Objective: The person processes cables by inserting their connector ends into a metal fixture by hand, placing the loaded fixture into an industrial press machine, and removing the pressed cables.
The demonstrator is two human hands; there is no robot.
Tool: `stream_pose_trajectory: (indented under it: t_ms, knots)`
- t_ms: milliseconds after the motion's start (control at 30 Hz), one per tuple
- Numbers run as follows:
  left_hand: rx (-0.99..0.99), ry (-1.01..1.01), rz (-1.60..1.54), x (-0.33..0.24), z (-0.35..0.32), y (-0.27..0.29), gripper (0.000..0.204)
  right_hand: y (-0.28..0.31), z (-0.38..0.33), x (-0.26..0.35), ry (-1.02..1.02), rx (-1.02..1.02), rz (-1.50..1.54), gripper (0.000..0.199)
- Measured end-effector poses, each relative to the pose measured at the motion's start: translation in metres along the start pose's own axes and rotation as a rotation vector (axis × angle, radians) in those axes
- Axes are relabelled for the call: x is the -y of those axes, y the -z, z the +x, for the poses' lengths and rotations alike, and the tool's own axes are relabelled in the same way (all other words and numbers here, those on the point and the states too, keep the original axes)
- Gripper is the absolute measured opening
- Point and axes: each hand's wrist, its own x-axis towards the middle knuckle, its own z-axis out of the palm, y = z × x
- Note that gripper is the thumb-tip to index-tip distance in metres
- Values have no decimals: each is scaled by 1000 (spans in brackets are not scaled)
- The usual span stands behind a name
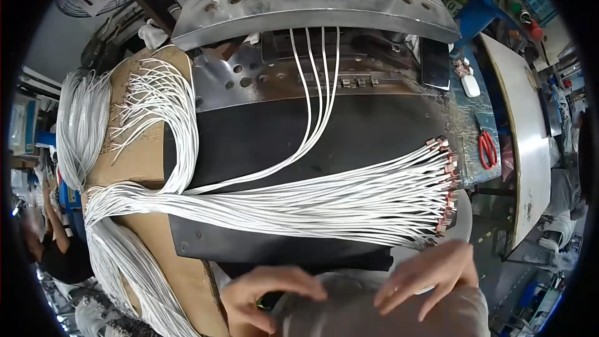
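Cables (312, 209) fan out just beyond my right hand (430, 274), itself loosely spread; my left hand (267, 292) curves wide, the mat (249, 131) beyond it; scissors (485, 133) lie right of both.

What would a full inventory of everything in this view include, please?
machine: one, grey metal, top centre
mat: one, black, centre
cables: many, white, across the mat, four reaching the machine
terminals: many, reddish, at the cables' right ends
cable bundle: one, pale grey, left
cardboard: count unclear, brown, left
flat slab: one, black, upper right
rounded object: one, white, upper right
scissors: one, red handles, right
tabletop: one, white, right
co-worker: one, dark top, far left
background clutter: uncounted, mixed, edges
left hand: one, bare, bottom centre
right hand: one, bare, bottom right
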Motion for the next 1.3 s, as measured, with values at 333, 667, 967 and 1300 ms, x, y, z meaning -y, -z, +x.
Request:
stream_pose_trajectory:
  t_ms: [333, 667, 967, 1300]
  knots:
    - [-1283, 218, 71, 131, -105, -17, 62, -147, -68, -260, 260, -1724, 660, 70]
    - [-1396, 138, 24, 128, -96, -13, 53, -123, -35, -237, 294, -1649, 789, 76]
    - [-699, 911, -96, 54, -89, -11, 39, -120, -19, -201, -137, -1184, 1048, 56]
    - [-168, -82, 1535, -16, 135, 16, 38, 56, 47, 43, 86, -760, -805, 32]
